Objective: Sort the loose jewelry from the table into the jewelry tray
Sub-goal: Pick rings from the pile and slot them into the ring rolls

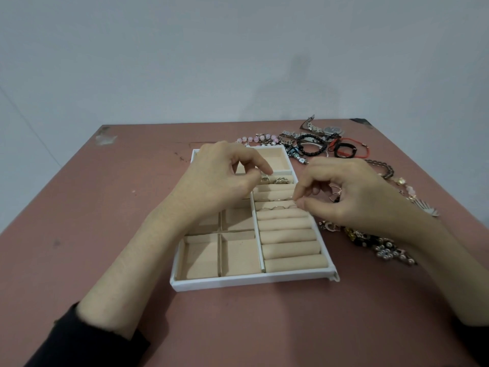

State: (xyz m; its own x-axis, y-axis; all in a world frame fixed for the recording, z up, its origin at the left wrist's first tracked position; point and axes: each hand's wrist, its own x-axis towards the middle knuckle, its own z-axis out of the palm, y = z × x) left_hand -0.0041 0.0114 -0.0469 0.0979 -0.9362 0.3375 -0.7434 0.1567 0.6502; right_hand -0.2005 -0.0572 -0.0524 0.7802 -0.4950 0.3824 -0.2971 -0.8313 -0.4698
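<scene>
A white jewelry tray [238,282] with beige lining lies in the middle of the table, with square compartments on its left and padded ring rolls on its right. Several rings [275,207] stand in the ring rolls, and more rings [356,180]... sit near the far rolls. My left hand [219,178] hovers over the tray's far half with fingers curled and thumb near a silver ring [264,178]. My right hand [352,197] is at the tray's right edge, its thumb and forefinger pinched on a small ring at the rolls; further small pieces show in its palm.
Loose jewelry lies right of the tray: black bead bracelets [311,145], a red cord bracelet [352,149], a metal watch [330,129], pink beads [254,139], a dark chain [383,169] and a pearl cluster [389,254]. The pink table [105,207] ends at a wall behind.
</scene>
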